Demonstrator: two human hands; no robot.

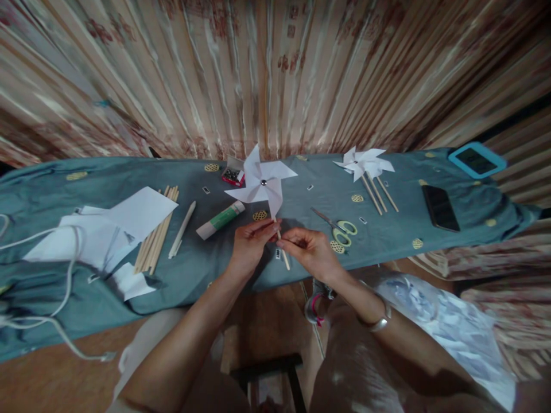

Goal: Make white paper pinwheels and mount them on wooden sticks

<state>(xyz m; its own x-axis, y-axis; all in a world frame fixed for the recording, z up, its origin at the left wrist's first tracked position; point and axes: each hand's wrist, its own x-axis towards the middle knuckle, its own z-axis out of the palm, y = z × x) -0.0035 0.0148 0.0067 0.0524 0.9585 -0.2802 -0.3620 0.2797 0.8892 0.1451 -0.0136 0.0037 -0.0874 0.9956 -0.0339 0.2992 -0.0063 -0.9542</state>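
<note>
A white paper pinwheel [276, 172] with a shiny pin at its centre is fixed to a thin wooden stick [287, 264]. My left hand [253, 238] is closed on the stick just below the paper blades. Lower down, the fingertips of my right hand [310, 248] pinch the same stick. Behind the pinwheel's left blade lies an open red box [233, 175] of small dark pins. A green and white glue stick [221, 219] rests left of my left hand. Scissors [343, 232] with light green handles lie beyond my right hand.
Finished pinwheels [365, 160] lie at the back right, near a black phone [439, 207] and a blue-framed device [477, 160]. Wooden sticks [155, 235], white paper [142, 212], a pencil-like white rod [182, 229] and a white cable [69, 281] occupy the left. A plastic bag [447, 327] sits below right.
</note>
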